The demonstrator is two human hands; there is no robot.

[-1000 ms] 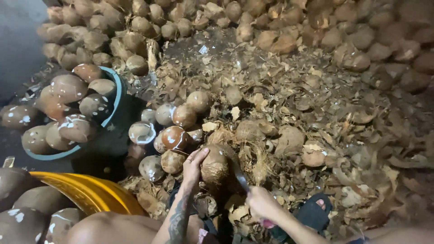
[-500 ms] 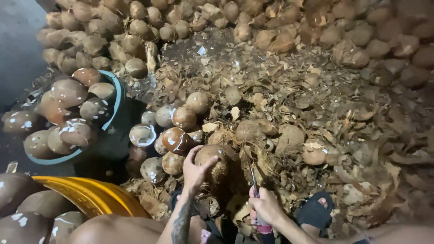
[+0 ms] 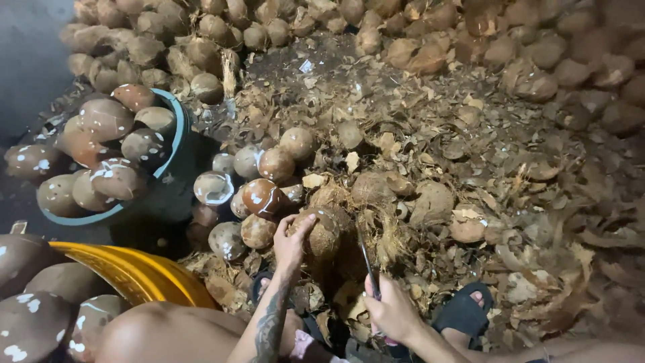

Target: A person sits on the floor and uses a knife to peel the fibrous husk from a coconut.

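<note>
My left hand (image 3: 290, 240) rests on a brown husked coconut (image 3: 321, 232) standing on the ground in front of me, fingers curled over its left side. My right hand (image 3: 393, 310) grips the handle of a knife (image 3: 367, 259) whose dark blade points up, just right of the coconut. The blade is close to the coconut's fibrous side. My tattooed left forearm reaches up from the bottom edge.
Several peeled coconuts (image 3: 259, 195) lie left of the one held. A blue-rimmed tub (image 3: 176, 128) and a yellow basket (image 3: 138, 272) hold more. Unpeeled coconuts (image 3: 430, 40) are heaped at the back. Shell chips (image 3: 510, 202) cover the ground. My sandalled foot (image 3: 465, 309) is at lower right.
My right hand has shifted right and down, and the knife has come off the coconut to stand upright beside it. My left hand has kept its hold on the coconut.
</note>
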